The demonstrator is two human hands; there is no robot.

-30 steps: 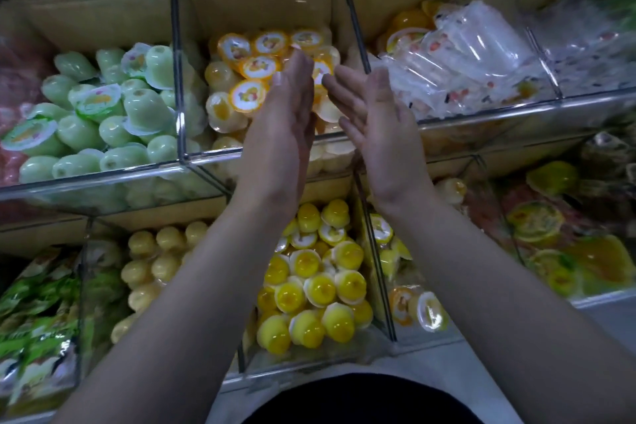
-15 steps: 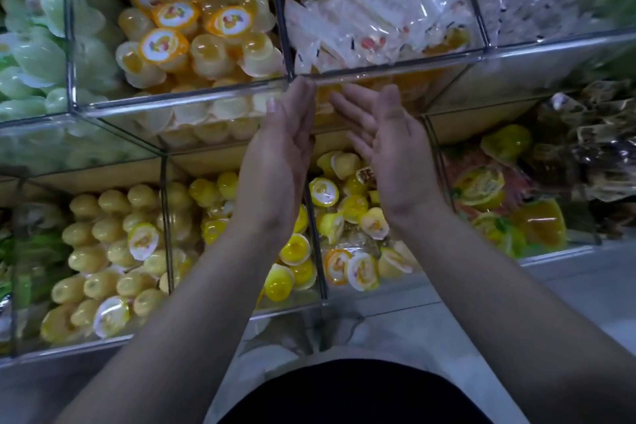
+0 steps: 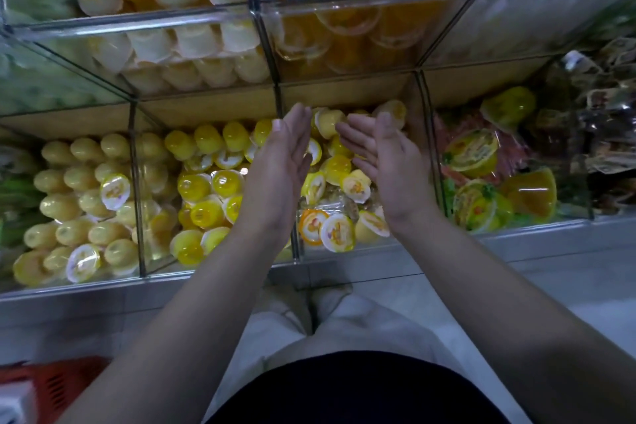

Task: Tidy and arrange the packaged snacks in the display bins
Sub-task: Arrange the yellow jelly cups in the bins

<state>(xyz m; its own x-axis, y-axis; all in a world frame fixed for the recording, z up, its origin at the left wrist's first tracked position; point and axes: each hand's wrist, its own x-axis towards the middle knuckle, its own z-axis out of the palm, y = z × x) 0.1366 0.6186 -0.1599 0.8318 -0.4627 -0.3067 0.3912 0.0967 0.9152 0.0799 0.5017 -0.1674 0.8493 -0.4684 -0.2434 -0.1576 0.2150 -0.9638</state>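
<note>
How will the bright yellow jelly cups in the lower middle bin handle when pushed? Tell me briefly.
The jelly cups look domed and glossy, so they probably roll and slip. They lie loosely heaped, so pushing one likely shifts its neighbours. Their flat printed lids may dent or tear.

Pale floor (image 3: 557, 289) in dim light; a red basket (image 3: 58, 385) stands lower left.

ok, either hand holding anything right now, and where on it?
Nothing held: left hand and right hand are both open, palms facing each other, above the yellow jelly cups.
</note>
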